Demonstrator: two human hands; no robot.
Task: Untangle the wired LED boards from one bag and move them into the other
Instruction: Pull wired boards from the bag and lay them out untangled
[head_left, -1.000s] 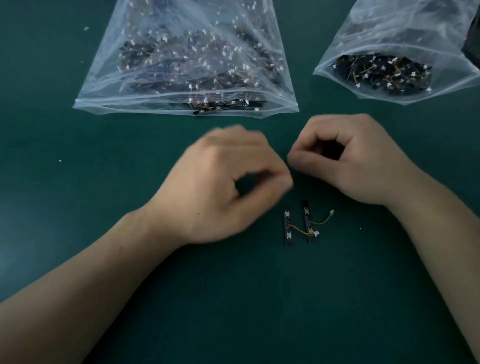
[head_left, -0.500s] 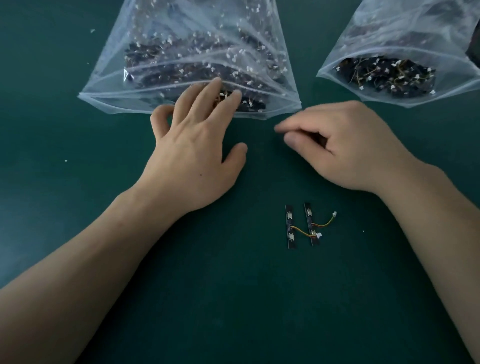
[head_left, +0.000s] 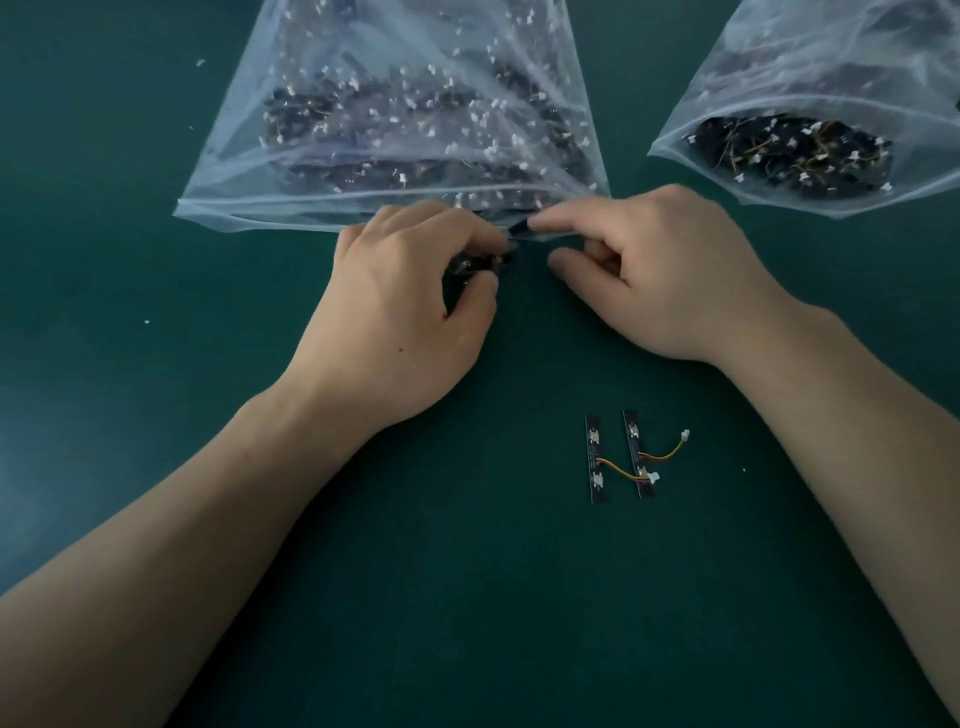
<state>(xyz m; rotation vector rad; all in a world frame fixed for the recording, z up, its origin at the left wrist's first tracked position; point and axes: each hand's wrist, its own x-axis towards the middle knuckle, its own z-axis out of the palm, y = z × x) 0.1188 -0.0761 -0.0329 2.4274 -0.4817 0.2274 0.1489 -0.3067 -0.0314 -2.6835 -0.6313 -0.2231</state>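
Observation:
A large clear bag (head_left: 332, 156) full of tangled black LED boards lies at the top centre, its mouth toward me. My left hand (head_left: 410, 312) sits just below the mouth, fingers curled round a dark clump of boards (head_left: 478, 265). My right hand (head_left: 660, 275) is beside it, its forefinger tip touching a black board end (head_left: 519, 227) at the bag's mouth; its grip is partly hidden. A second, smaller clear bag (head_left: 810, 83) with boards stands at the top right. Two separated boards (head_left: 621, 454) with orange-yellow wires lie side by side on the mat near my right forearm.
The work surface is a dark green mat (head_left: 156, 415). A few tiny white specks lie on the mat at the left and near the right forearm.
My left hand went from flat at the bag's mouth to curled round a clump of boards pulled out. My right hand moved up to the mouth. The two loose boards stayed put.

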